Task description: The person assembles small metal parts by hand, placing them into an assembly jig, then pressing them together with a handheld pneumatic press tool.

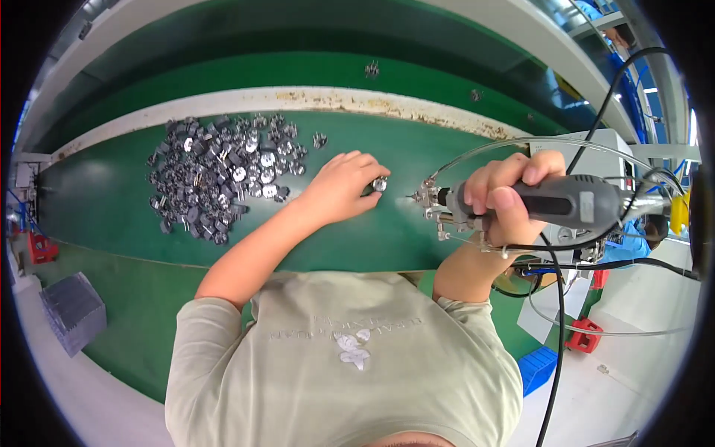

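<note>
Green matting covers the bench point(112, 194), which curves across the view with a pale, rust-speckled strip point(313, 97) along its far edge. On that surface, near the middle of the bench, the left hand point(344, 186) rests palm down with its fingertips point(370, 179) pinched around a small silvery metal part point(380, 183), holding it against the mat. Just to the right of the part, close but not touching, sits the metal tip of a grey handheld power tool point(555, 200), aimed sideways at the part. The right hand point(506, 197) wraps the tool's body in a full, closed grip, thumb lying along the barrel, fingers curled over the top. Thin clear tubing point(521, 141) arcs from the tool's nose back over the hand, and a black cable point(558, 313) drops from the tool's rear toward the floor. Toward the bench's far left lies a loose heap of small dark and silvery metal parts point(220, 175), well apart from the hands. A blue bin point(538, 369) and a red object point(585, 335) sit below the bench's right end, and a grey ribbed block point(72, 311) lies beside its near left edge.
</note>
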{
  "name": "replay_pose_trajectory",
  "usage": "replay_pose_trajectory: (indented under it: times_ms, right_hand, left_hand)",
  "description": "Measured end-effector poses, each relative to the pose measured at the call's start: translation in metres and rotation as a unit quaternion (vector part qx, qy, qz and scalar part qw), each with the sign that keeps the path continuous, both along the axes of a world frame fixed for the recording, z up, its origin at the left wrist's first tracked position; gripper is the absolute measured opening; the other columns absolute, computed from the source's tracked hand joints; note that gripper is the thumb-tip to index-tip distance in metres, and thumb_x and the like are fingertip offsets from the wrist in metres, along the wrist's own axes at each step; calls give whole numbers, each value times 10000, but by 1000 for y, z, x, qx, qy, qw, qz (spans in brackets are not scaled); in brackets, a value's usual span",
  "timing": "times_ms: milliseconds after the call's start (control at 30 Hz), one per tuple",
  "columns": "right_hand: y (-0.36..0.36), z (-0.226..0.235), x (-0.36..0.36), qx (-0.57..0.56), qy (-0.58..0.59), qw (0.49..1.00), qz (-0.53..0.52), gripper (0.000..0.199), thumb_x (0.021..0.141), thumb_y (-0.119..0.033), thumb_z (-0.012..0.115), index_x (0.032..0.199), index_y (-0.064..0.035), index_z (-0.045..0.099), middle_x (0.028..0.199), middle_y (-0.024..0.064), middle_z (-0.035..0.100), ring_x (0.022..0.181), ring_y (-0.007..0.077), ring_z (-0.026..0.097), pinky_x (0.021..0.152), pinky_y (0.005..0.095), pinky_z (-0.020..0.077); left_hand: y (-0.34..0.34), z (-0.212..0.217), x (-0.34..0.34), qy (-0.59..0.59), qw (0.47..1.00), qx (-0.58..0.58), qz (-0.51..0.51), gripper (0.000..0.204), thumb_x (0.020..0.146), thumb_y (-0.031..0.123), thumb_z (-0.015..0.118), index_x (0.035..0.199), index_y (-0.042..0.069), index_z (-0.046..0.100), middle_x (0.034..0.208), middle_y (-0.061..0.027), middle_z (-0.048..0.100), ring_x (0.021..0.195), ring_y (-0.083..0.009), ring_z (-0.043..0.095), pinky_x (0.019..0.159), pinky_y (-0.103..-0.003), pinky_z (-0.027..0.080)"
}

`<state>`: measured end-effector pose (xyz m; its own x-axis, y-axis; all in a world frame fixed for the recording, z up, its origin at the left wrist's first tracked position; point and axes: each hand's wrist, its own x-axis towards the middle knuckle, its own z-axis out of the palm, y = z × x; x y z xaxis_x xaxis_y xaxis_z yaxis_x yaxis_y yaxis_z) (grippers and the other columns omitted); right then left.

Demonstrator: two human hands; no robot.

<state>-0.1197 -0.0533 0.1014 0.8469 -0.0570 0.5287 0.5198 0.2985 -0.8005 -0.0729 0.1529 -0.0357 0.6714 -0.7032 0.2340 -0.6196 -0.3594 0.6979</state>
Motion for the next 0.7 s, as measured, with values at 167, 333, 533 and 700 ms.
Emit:
replay_pose_trajectory:
  times_ms: [167,333,533,700]
  right_hand:
    - [9,-12,-6,-5,-7,1000,15,451,700,130,668,968,-79,369,653,79,524,514,174,518,491,324,484]
    - [21,-22,-4,-11,1,1000,4,449,691,94,720,950,-75,394,652,75,518,534,178,518,514,321,478]
    - [19,-34,-2,-8,-2,1000,-3,421,690,47,763,904,-69,419,636,73,518,519,183,523,482,323,465]
    - [24,-36,-1,30,3,999,25,383,724,-5,749,889,-75,411,600,66,511,472,181,503,456,319,446]
  left_hand:
    - [3,-10,-8,18,999,-22,15,341,728,143,711,1050,54,640,979,-86,604,954,-285,571,873,-399,455]
    - [2,-10,-12,27,999,-20,13,299,721,132,718,998,45,650,951,-83,592,943,-272,562,874,-397,451]
    - [1,-14,-7,36,998,-54,18,297,711,99,738,992,49,657,942,-70,580,905,-262,559,838,-383,448]
    - [1,-14,-7,30,998,-48,7,316,704,90,741,1011,61,672,943,-61,575,897,-251,550,841,-377,443]
